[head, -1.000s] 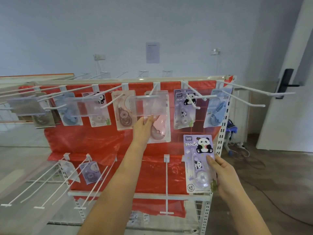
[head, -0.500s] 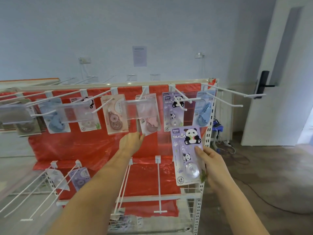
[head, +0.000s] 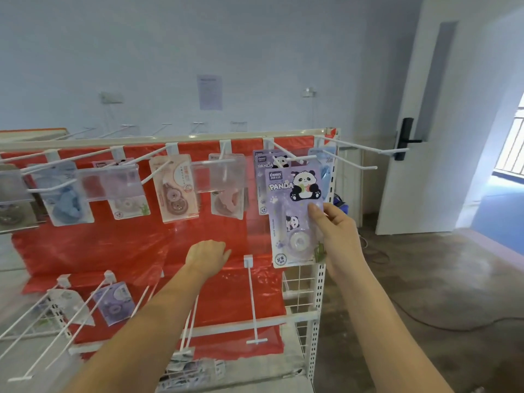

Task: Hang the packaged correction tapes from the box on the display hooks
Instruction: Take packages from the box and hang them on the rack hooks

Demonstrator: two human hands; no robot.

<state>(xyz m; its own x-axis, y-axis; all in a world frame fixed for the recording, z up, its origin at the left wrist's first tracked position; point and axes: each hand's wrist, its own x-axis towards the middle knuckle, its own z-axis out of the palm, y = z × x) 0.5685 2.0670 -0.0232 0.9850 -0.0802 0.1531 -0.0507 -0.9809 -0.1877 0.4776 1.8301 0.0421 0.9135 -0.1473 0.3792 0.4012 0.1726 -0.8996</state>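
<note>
Long white display hooks (head: 351, 144) jut forward across the upper half of the frame, hung packages (head: 174, 188) crowding them. At centre, bare red backing (head: 113, 245) lies open between the rows. More hooks (head: 253, 300) project at lower left and centre.

Single head-worn wide-angle view, facing forward and slightly down at the display rack (head: 175, 143) from arm's reach, both forearms entering from the bottom edge, rack filling left and centre, wall behind, white door (head: 442, 114) at right, edges bowed by the lens
</note>
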